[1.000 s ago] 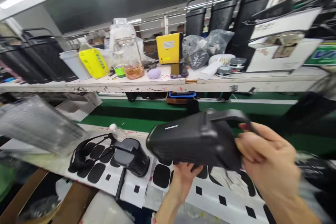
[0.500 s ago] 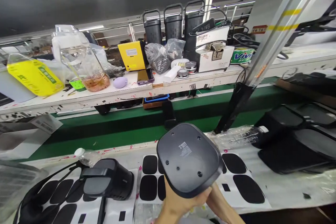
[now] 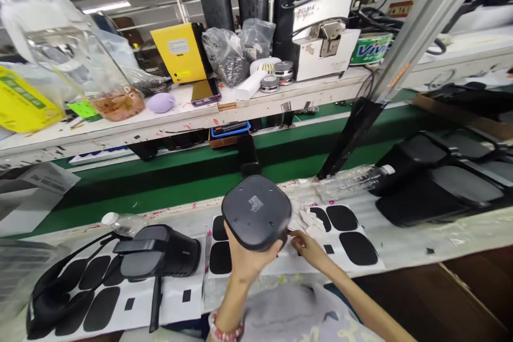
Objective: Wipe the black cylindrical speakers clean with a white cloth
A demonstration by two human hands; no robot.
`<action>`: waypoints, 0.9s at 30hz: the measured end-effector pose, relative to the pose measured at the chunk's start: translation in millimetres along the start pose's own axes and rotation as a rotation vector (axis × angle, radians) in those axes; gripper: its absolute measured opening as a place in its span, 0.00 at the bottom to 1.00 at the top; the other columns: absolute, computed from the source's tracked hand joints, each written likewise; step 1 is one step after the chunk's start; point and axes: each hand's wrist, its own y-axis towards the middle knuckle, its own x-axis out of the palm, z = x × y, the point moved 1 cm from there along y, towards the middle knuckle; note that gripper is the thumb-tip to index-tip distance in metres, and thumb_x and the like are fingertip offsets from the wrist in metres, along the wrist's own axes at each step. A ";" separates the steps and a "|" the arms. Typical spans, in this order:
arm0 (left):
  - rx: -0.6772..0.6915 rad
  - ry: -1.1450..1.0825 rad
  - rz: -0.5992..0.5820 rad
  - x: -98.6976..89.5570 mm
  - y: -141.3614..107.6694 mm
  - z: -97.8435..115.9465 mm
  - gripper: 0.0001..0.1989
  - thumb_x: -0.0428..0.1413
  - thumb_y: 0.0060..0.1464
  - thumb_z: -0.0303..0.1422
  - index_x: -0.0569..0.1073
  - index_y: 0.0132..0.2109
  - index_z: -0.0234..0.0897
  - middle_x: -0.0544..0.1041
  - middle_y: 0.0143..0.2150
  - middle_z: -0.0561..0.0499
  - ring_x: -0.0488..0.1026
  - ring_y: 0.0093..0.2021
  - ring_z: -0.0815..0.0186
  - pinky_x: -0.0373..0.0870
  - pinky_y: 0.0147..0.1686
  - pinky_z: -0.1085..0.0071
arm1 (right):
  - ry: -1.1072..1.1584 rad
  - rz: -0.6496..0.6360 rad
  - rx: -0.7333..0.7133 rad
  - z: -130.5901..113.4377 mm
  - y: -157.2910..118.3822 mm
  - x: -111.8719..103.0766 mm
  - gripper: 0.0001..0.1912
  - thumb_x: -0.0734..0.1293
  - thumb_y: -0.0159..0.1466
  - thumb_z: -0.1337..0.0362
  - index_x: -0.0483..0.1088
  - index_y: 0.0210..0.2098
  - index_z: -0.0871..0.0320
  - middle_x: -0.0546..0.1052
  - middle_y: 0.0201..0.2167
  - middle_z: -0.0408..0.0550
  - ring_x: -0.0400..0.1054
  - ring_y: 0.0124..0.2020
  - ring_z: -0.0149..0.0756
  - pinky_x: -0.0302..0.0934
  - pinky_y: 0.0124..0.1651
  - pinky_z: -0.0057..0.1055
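A black device [image 3: 256, 211] with a rounded-square base, screws and a small label is held up with that base facing the camera. My left hand [image 3: 248, 259] is wrapped round its body from below, a beaded bracelet on the wrist. Just right of the device, my right hand [image 3: 306, 246] is closed with its fingertips together near the device's side; what they pinch, if anything, is too small to name. Beneath the hands lie white sheets with black rounded pads [image 3: 358, 248]. Crumpled white material [image 3: 306, 219] lies behind my right hand.
Another black device with a handle [image 3: 160, 251] lies on the left sheet. A clear bottle [image 3: 348, 181] and several black devices [image 3: 441, 192] are at right. The shelf [image 3: 172, 117] holds a yellow box [image 3: 180, 53], a jug and jars. A metal post [image 3: 417, 32] rises at right.
The device has moved away from the camera and slightly left. My right hand has come off its underside and now shows to its right. The view has shifted, showing my torso.
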 end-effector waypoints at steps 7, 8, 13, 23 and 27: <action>0.034 -0.041 -0.007 3.9 18.8 -42.1 0.65 0.69 0.32 0.38 0.35 0.69 0.37 0.63 0.64 0.35 0.65 0.62 0.54 0.57 0.63 0.57 | -0.312 0.251 0.173 46.6 -0.6 -42.5 0.29 0.62 0.58 0.62 0.59 0.59 0.59 0.67 0.50 0.59 0.70 0.45 0.49 0.63 0.46 0.42; 0.026 -0.029 -0.008 0.4 19.6 -46.3 0.66 0.69 0.33 0.39 0.34 0.69 0.37 0.64 0.63 0.35 0.65 0.62 0.54 0.57 0.63 0.56 | -0.338 0.253 0.178 44.6 6.9 -40.6 0.32 0.64 0.58 0.61 0.58 0.60 0.58 0.66 0.51 0.60 0.70 0.43 0.49 0.64 0.43 0.42; 0.091 0.080 0.057 -22.4 27.2 -57.3 0.64 0.70 0.32 0.40 0.36 0.67 0.38 0.56 0.66 0.31 0.62 0.64 0.51 0.55 0.63 0.52 | -0.414 0.299 0.152 18.0 66.0 -49.3 0.21 0.63 0.61 0.61 0.64 0.53 0.57 0.71 0.43 0.56 0.70 0.42 0.46 0.62 0.42 0.36; 0.161 0.326 0.026 -37.9 29.7 -50.8 0.51 0.69 0.35 0.41 0.51 0.62 0.38 0.61 0.62 0.35 0.64 0.61 0.48 0.60 0.61 0.52 | -0.571 0.334 0.033 9.6 62.7 -19.1 0.18 0.61 0.64 0.59 0.66 0.50 0.62 0.68 0.45 0.62 0.65 0.46 0.52 0.61 0.47 0.44; 0.212 0.351 0.032 -38.0 26.4 -50.6 0.46 0.68 0.36 0.40 0.54 0.59 0.38 0.64 0.58 0.37 0.68 0.57 0.49 0.61 0.59 0.50 | -0.576 0.314 0.091 30.2 64.9 1.0 0.16 0.59 0.66 0.58 0.67 0.47 0.62 0.69 0.45 0.62 0.64 0.47 0.52 0.59 0.47 0.47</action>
